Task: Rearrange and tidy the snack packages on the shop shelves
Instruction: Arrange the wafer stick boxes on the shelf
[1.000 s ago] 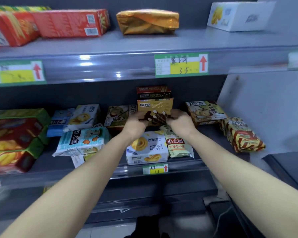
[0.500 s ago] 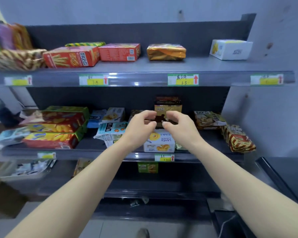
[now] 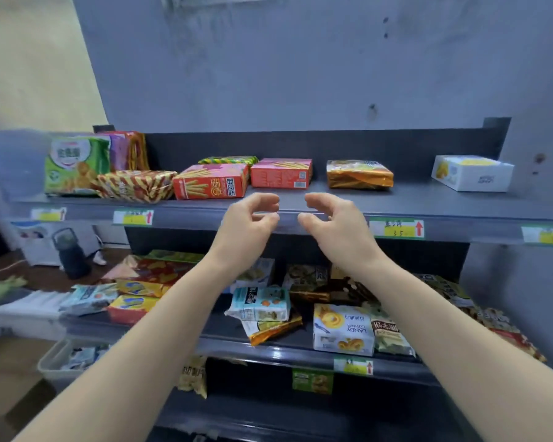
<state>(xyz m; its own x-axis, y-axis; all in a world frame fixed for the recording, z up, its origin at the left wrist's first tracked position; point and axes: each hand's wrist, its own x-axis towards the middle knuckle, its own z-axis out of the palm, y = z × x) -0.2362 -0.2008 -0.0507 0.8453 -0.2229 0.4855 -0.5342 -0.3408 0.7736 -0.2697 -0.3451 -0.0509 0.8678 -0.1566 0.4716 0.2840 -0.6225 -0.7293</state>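
My left hand [image 3: 248,218] and my right hand [image 3: 329,221] are raised side by side in front of the top shelf's [image 3: 409,199] front edge, fingers loosely curled towards each other and holding nothing. Just behind them on that shelf lie a red biscuit-stick box [image 3: 209,186], a pink-red box [image 3: 281,173] and a golden pack [image 3: 359,173]. A white box [image 3: 471,173] sits far right; a green bag [image 3: 74,165] and a striped pack [image 3: 134,186] sit left. Below, the middle shelf [image 3: 237,346] holds a Landy cookie box [image 3: 342,330], a light blue pack [image 3: 261,304] and brown boxes [image 3: 348,288].
A dark bottle [image 3: 71,253] stands on a low surface to the left of the shelves. A plastic bin [image 3: 58,362] with packets sits at lower left. Price tags [image 3: 396,228] line the shelf edges. A grey wall rises behind and to the right.
Both hands let go of the brown box on the middle shelf and rose to the top shelf's front edge. My view pulled back and tilted up.
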